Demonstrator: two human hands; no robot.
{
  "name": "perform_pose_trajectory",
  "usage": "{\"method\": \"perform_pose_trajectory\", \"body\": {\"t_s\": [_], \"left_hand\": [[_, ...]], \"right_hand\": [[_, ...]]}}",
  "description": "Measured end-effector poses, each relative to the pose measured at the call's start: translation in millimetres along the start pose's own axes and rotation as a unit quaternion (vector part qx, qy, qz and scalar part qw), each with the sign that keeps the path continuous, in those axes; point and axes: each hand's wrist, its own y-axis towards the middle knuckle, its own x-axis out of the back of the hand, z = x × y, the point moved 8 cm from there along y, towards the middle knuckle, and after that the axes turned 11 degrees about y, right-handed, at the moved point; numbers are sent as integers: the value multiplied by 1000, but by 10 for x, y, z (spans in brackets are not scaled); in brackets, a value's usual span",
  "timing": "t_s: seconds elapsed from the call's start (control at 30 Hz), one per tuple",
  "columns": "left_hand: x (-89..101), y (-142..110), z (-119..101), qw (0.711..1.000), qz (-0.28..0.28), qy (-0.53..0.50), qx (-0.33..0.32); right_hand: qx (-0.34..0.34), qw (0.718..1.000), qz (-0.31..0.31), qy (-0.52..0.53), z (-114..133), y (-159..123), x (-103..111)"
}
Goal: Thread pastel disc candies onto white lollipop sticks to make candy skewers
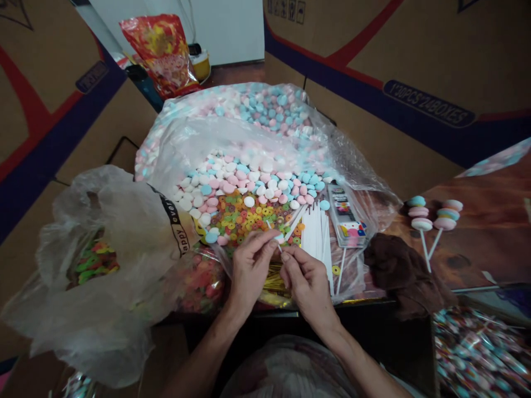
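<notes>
My left hand (252, 265) pinches a pale blue and white marshmallow (280, 238) between thumb and fingertips. Close against it, my right hand (305, 276) grips a thin white lollipop stick (280, 248), whose tip meets the marshmallow. How far the stick goes in, I cannot tell. Beneath my hands lie small ring-shaped gummies (240, 218) in green, yellow and orange. Behind them spreads a heap of pink, white and blue marshmallows (249, 176). White sticks (316, 235) lie bundled right of my hands, and gold twist ties (276, 279) show below them.
Two finished marshmallow skewers (422, 224) lie at right beside a brown cloth (404, 271). A clear plastic case (347, 215) sits near the sticks. Bags of gummies (97, 260) stand left, a red packet (161, 55) behind. Cardboard boxes (398, 50) flank the table; wrapped candies (481, 354) fill the lower right.
</notes>
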Motion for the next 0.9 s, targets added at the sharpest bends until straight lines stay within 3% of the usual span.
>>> {"method": "perform_pose_trajectory", "body": {"t_s": [0.17,0.3,0.37,0.43,0.6,0.7,0.9], "left_hand": [[-100,3,-115,996,64,27,-47],[33,259,-128,989,17,117,-89],[41,354,-145,972,18,202,-115],[-52,379,-172,946,59,285,-144],[-271,339,-197,877,119,435,-164],[-317,354,-165,861,155,451,-178],[-270,351,-140,858,205,409,-232]], "right_hand": [[18,999,-13,-27,68,53,149],[53,994,-39,-93,169,74,418],[50,991,-54,-115,170,72,546],[47,989,-63,-128,154,61,622],[47,986,-52,-148,80,36,618],[43,985,-39,-164,25,23,606],[43,981,-30,-185,7,-14,620]]}}
